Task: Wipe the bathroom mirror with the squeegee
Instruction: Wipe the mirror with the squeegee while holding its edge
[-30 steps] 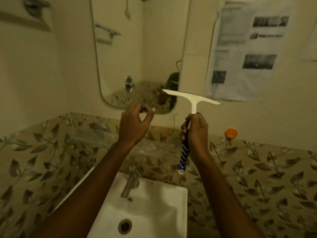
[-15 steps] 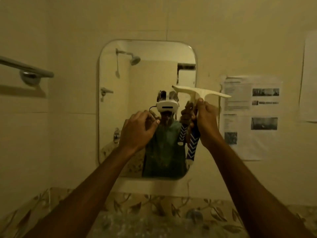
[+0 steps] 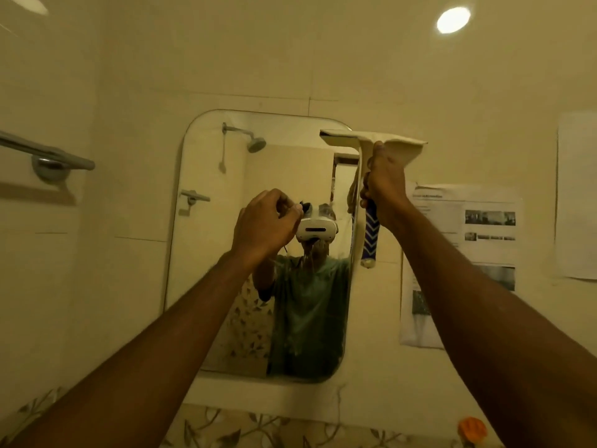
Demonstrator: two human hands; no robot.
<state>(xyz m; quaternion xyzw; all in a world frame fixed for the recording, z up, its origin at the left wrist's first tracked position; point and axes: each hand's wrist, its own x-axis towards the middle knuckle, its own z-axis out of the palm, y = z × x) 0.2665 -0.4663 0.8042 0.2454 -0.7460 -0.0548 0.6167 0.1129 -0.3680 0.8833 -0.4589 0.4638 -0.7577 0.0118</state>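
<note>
A tall mirror [image 3: 210, 253] with rounded corners hangs on the cream tiled wall. My right hand [image 3: 386, 182] grips the squeegee [image 3: 371, 140] by its handle, whose blue and white end sticks out below my fist. The white blade is level and overlaps the mirror's top right corner, half of it past the edge; I cannot tell whether it touches the glass. My left hand [image 3: 265, 221] is raised in front of the mirror's middle with its fingers curled in; nothing clear shows in it.
A metal towel bar [image 3: 48, 156] juts from the wall at the left. Printed paper sheets [image 3: 462, 253] are stuck to the wall right of the mirror. Leaf-patterned tiles [image 3: 258, 428] run along the bottom, with a small orange object [image 3: 471, 428] at the lower right.
The view has tilted up from the sink to the whole mirror. My right hand has lifted the squeegee from near the mirror's bottom edge to its top right corner. My left hand stayed raised.
</note>
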